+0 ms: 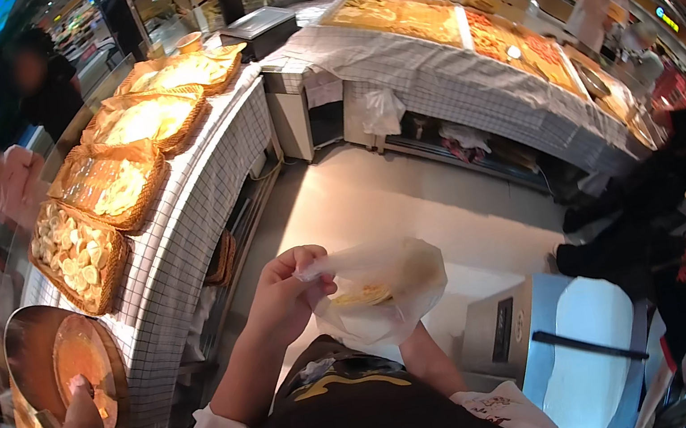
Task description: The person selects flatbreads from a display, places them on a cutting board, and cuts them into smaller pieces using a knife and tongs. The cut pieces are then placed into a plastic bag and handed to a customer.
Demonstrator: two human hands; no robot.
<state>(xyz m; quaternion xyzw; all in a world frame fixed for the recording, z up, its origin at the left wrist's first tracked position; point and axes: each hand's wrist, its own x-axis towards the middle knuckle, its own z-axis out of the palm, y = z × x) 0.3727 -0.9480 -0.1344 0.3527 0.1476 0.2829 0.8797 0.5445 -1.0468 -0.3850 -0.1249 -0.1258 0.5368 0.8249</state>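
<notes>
A translucent plastic bag point(400, 313) hangs in front of my dark apron. My left hand point(291, 290) pinches its upper left edge between thumb and fingers. Through the film shows a flat yellowish piece of food point(363, 294), perhaps flatbread. The bag's upper right part is blurred. My right forearm point(429, 357) rises to the underside of the bag. The bag covers the right hand, so its grip cannot be seen.
On the left, wicker baskets point(116, 241) of flatbreads and round pieces stand on a checked cloth-covered counter point(181, 220). A co-worker's hand point(78, 401) is at a round board lower left. Food trays point(397, 11) line the far counter. A glass-topped chest point(588, 336) stands right, beside a dark-clothed person point(646, 238).
</notes>
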